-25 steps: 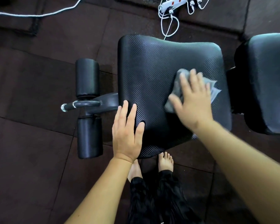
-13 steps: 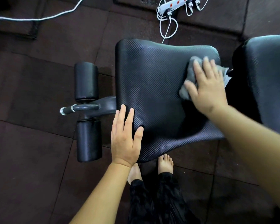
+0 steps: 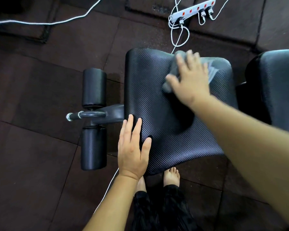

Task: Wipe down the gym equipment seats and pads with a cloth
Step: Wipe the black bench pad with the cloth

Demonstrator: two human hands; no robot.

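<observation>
A black textured bench seat pad (image 3: 158, 100) fills the middle of the view. My right hand (image 3: 189, 79) lies flat with spread fingers on a grey cloth (image 3: 171, 70) and presses it onto the far part of the seat; most of the cloth is hidden under the hand and both are motion-blurred. My left hand (image 3: 132, 147) rests flat on the seat's near left edge, fingers straight. Two black foam roller pads (image 3: 94, 87) (image 3: 93, 148) sit left of the seat on a metal bar (image 3: 85, 115).
A second black pad (image 3: 277, 84) lies at the right edge. A white power strip (image 3: 193, 11) with plugged cables sits on the dark rubber floor tiles behind the seat. White cables (image 3: 40, 22) run across the far left floor. My bare feet (image 3: 171, 175) stand below the seat.
My right hand slid the cloth from the seat's middle to its far right corner, then back left along the far edge. My left hand has stayed put.
</observation>
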